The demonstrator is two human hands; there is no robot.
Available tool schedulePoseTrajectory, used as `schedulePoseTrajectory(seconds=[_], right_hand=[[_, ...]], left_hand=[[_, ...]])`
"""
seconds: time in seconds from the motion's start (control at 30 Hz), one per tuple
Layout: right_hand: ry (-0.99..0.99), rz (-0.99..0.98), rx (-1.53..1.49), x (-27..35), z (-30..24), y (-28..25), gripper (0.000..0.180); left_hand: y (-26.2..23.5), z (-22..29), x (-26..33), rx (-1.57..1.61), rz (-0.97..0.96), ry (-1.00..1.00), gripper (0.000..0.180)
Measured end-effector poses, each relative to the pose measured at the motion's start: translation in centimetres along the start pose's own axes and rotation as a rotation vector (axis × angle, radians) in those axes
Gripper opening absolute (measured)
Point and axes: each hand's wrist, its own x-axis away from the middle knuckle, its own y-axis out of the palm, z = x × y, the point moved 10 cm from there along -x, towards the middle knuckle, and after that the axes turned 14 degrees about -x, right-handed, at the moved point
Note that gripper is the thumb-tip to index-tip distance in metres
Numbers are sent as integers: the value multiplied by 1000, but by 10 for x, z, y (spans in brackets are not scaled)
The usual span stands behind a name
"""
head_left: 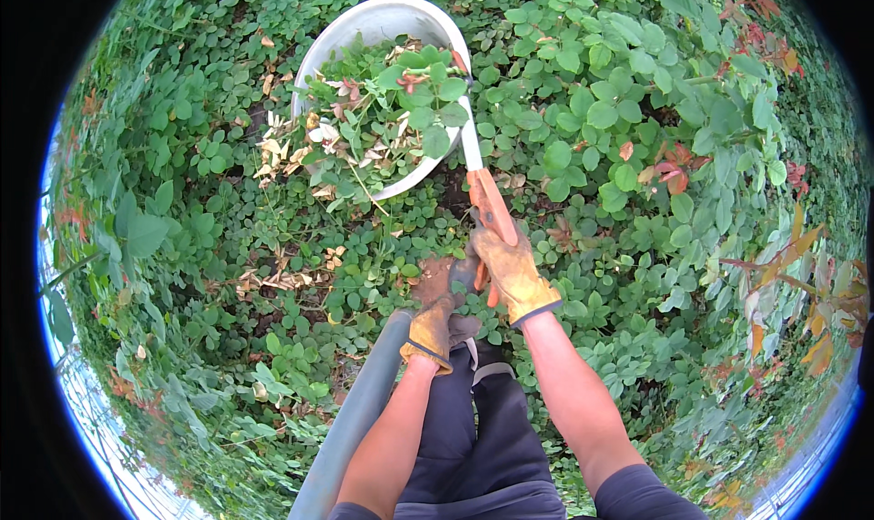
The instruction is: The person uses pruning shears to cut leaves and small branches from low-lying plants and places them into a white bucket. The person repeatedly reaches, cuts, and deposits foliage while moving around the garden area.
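My right hand [508, 263], in a worn yellow work glove, is closed round the orange handle of a long garden tool [489, 201]. Its pale shaft reaches up to the rim of a whitish bucket [391, 8], and leaves partly cover the far end. Cut leafy stems [378, 101], green and dried, fill the bucket and spill over its near side. My left hand [437, 318], gloved alike, is just below and left of the right one. Its dark fingers look curled; what they hold is hidden. More orange shows low between the two hands.
Dense low leafy plants [200, 247] surround me, with taller bushes [601, 110] at the right. A thick grey pipe [360, 411] slants past my left forearm. Reddish twigs [792, 283] stick in from the far right. My dark trousers [473, 420] show below the hands.
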Motion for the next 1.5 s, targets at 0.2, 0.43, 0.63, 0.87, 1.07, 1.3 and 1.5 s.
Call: schedulePoseTrajectory(seconds=[0.2,0.43,0.63,0.87,1.07,1.3,1.5], right_hand=[[-28,34,359,-18,-35,9,53],[-89,-285,-935,4,-55,-28,47],[-172,-485,-988,-61,-137,-32,39],[-117,-166,-751,-47,-109,-42,36],[-262,67,293,-9,-78,-15,41],[103,17,480,63,38,-50,49],[390,80,549,187,108,-139,45]], left_hand=[[-2,36,-3,-578,91,507,43],[3,11,8,-13,47,72,43],[5,26,11,-375,29,333,48],[10,22,24,0,41,83,53],[17,36,22,-203,58,152,49],[3,52,26,-3,126,115,49],[-45,83,52,417,229,186,32]])
